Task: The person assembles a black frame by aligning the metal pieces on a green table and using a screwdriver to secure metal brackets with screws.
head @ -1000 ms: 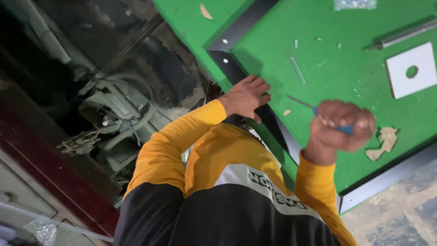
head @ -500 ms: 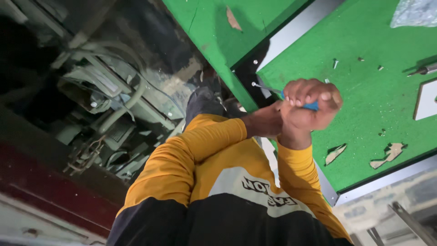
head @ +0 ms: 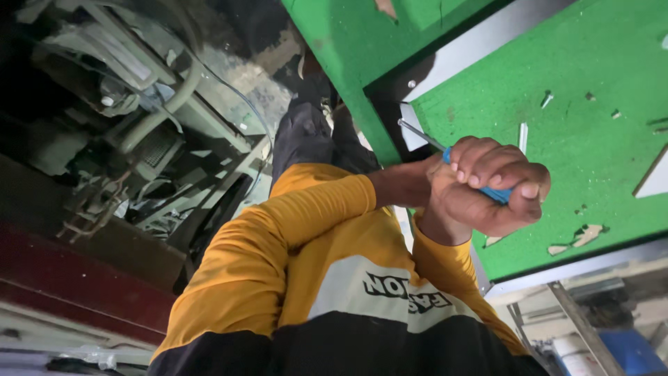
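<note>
Both hands are clasped together over the edge of a green worktop (head: 591, 83). My right hand (head: 480, 212) is fisted around the blue handle of a screwdriver (head: 498, 195). My left hand (head: 483, 157) lies over it, fingers wrapped across the top of the same handle. The thin metal shaft (head: 417, 134) sticks out up-left toward a grey metal frame strip (head: 487, 42) and a white corner piece (head: 412, 136). Yellow sleeves cover both arms. The screwdriver tip is hard to make out.
Small screws (head: 546, 99), a short metal pin (head: 523, 136) and wood chips (head: 584, 235) lie on the green top. A white plate (head: 655, 175) shows at the right edge. Dusty machinery with hoses (head: 139, 118) fills the floor at left. A blue container (head: 633, 348) stands at the lower right.
My left hand left the metal frame and joined my right hand on the screwdriver handle. The clasped hands now sit nearer the frame corner, and the view has shifted.
</note>
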